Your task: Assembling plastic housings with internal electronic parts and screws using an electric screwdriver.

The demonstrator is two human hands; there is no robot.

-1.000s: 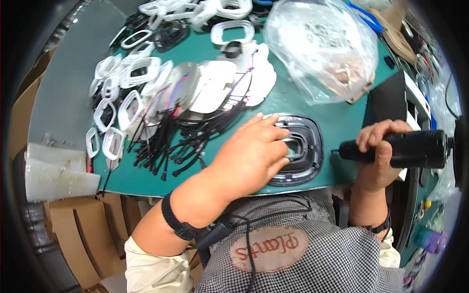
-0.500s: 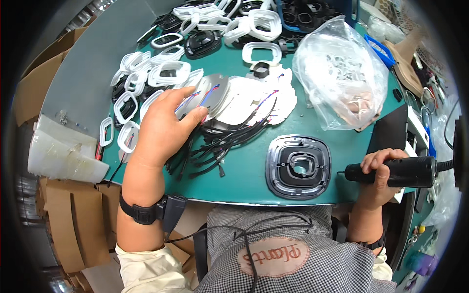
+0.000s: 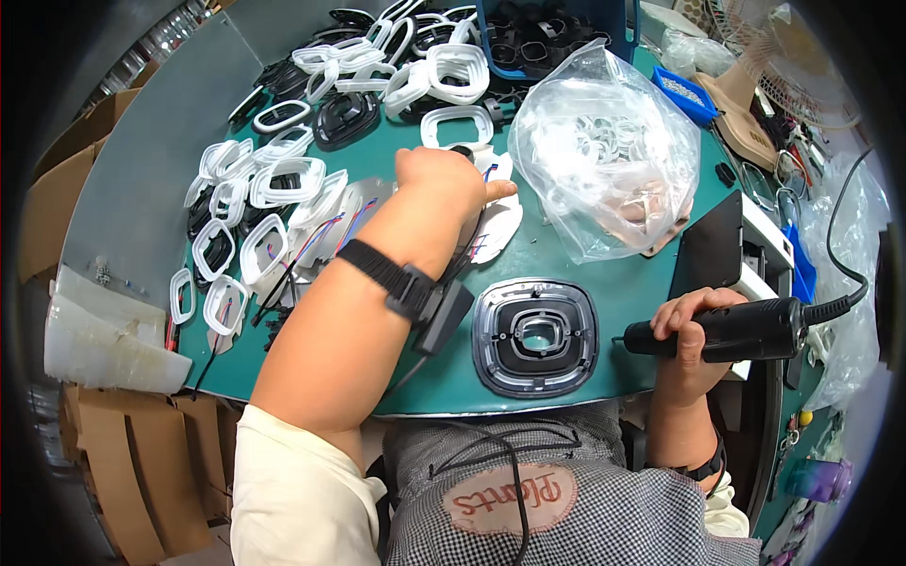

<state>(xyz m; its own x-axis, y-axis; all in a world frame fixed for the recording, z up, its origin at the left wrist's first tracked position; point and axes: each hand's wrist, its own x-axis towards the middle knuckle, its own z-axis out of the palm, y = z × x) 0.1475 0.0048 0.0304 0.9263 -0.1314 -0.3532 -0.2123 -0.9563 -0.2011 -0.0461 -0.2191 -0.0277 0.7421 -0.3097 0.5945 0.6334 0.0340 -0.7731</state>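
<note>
A rounded square grey and black housing (image 3: 536, 335) lies on the green table (image 3: 623, 292) right in front of me. My right hand (image 3: 694, 325) grips a black electric screwdriver (image 3: 746, 330) to the right of the housing, tip pointing left. My left hand (image 3: 444, 184) reaches across to the middle of the table, fingers curled over a stack of flat white plates with coloured wires (image 3: 495, 222). What the fingers hold is hidden. A black strap with a small box (image 3: 415, 292) sits on that forearm.
White ring frames (image 3: 260, 203) and black wired parts spread over the table's left and back. A clear plastic bag of small parts (image 3: 609, 156) stands at the right. A blue bin (image 3: 557, 28) is at the back. Cardboard boxes (image 3: 104, 443) stand at the left.
My left hand left the housing, swept to the wired parts at the left, then moved to the white plates in the middle. The right hand kept the screwdriver in place.
</note>
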